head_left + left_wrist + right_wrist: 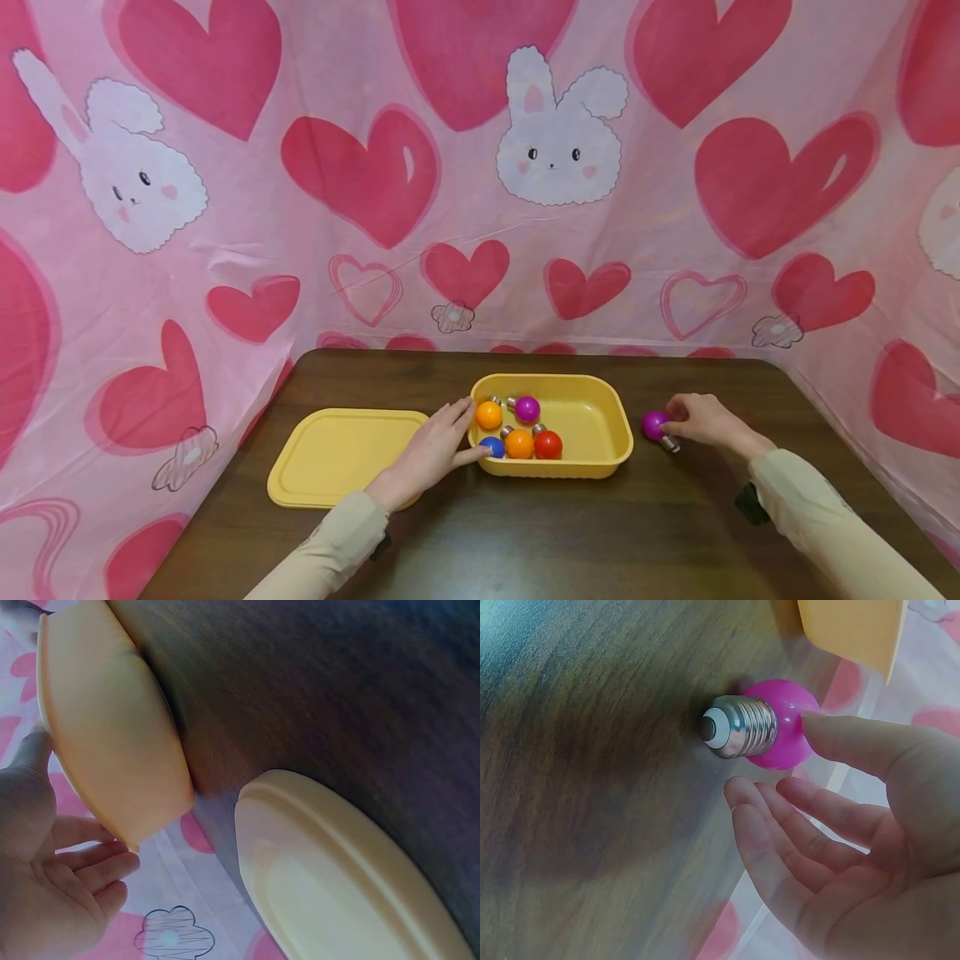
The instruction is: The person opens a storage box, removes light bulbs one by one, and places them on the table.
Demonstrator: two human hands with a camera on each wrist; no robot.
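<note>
A yellow box [592, 467] holds several coloured bulbs: two orange bulbs [520, 444], a purple bulb [527, 409], a red bulb [548, 445] and a blue bulb [492, 447]. My left hand [431, 446] rests at the box's left end, fingers by the rim and thumb reaching over near the blue bulb. In the left wrist view its fingers [97, 862] look relaxed against the rim. Right of the box, another purple bulb [784, 724] with a metal screw base lies on the table. My right hand [705, 425] is at it; the thumb touches the bulb while the other fingers stay slightly apart.
A yellow lid [341, 454] lies on the brown wooden table [525, 542], left of the box and partly under the left forearm in view. Behind the table hangs a pink cloth [465, 217] with hearts and rabbits.
</note>
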